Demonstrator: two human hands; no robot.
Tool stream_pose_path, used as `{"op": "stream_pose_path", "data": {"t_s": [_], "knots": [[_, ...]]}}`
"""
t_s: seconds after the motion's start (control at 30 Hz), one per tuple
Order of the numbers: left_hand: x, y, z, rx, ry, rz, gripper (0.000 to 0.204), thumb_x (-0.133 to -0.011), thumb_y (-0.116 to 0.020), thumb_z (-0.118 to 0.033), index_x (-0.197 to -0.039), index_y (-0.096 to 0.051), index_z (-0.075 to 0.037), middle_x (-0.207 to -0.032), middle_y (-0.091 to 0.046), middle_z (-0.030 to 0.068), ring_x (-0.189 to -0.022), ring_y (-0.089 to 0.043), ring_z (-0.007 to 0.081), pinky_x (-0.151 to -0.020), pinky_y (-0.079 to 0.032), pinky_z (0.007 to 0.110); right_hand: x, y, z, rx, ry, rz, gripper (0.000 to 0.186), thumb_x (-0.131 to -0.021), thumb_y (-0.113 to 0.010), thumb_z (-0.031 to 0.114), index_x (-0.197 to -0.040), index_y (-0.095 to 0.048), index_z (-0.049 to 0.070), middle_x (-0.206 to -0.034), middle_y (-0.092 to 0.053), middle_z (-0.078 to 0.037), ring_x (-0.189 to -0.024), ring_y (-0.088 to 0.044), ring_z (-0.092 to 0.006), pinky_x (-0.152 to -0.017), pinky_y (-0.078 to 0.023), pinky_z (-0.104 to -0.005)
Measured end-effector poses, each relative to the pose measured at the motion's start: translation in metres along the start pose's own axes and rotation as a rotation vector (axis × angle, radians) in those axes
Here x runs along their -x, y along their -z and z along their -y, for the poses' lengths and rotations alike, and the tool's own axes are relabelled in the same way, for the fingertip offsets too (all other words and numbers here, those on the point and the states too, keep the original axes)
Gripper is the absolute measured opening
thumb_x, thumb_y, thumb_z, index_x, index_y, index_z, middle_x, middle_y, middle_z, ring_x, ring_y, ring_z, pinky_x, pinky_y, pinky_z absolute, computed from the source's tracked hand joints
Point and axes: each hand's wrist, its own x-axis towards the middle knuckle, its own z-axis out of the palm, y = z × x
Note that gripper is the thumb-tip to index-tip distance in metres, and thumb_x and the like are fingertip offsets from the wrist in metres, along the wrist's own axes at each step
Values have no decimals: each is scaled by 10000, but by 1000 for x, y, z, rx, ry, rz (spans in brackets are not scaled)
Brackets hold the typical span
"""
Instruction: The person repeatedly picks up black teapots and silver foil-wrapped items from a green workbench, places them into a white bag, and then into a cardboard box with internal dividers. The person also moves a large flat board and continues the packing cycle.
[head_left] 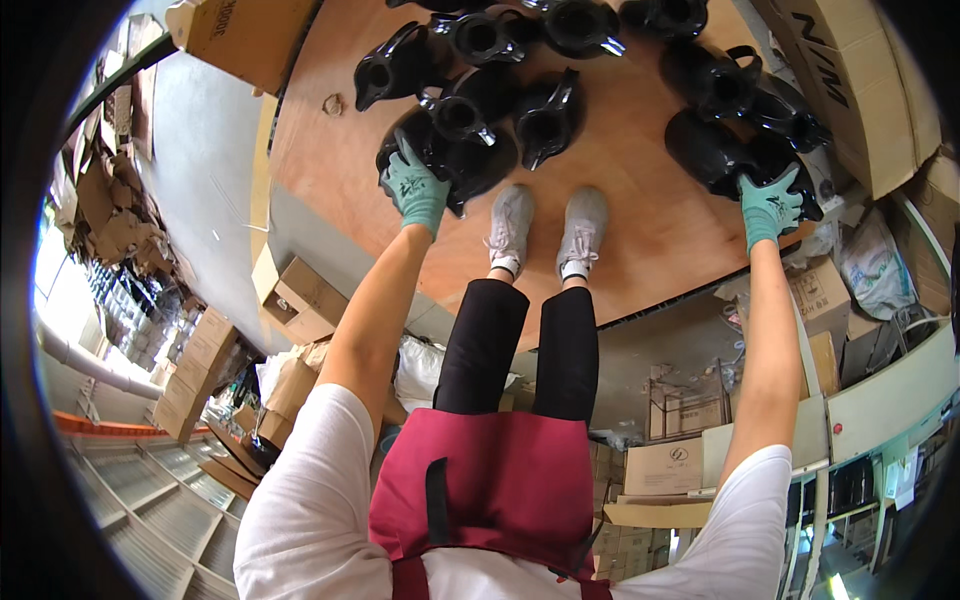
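Glossy black pitchers with handles and spouts lie in groups on a plywood board (340,170) under my feet. My left hand (414,187), in a teal glove, grips a black pitcher (473,175) in the left group, just left of my shoes. My right hand (770,203), also gloved, is closed on another black pitcher (705,150) at the right end of the board. Several more pitchers (550,118) sit at the top, some close together. My fingertips are partly hidden against the dark surfaces.
Cardboard boxes stand at the upper left (225,45), along the right edge (840,90) and near the lower right (662,470). Grey floor (205,170) shows left of the board, with piled cardboard scraps (105,200) beyond. A pale metal rail (890,385) runs at the right.
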Motion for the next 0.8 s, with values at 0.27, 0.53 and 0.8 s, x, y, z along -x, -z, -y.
{"op": "stream_pose_path", "data": {"t_s": [0.27,0.53,0.8], "knots": [[17,52,3,-66,-374,293,1014,-701,-742,-190,-1536,-169,-157,-1066,-599,201,-937,-616,388,-802,-480,488,-11,39,-48,-75,290,172,804,-910,-522,163,-1554,-47,238,-1131,-609,-276,-1044,-619,-413,-896,-432,-558],[-18,40,-44,-79,-282,319,791,-724,-742,-253,-1423,-378,-183,-969,-656,221,-927,-652,406,-810,-525,475,-81,54,2,23,205,349,767,-830,-514,216,-1527,-196,243,-1294,-487,-366,-1173,-542,-474,-994,-424,-526],[97,85,41,-52,-277,391,797,-761,-712,-453,-1419,-413,-117,-1022,-663,243,-928,-646,411,-770,-510,505,164,47,-72,-572,152,265,634,-830,-442,120,-1448,-334,29,-1095,-530,-368,-968,-543,-519,-851,-378,-648]]}}
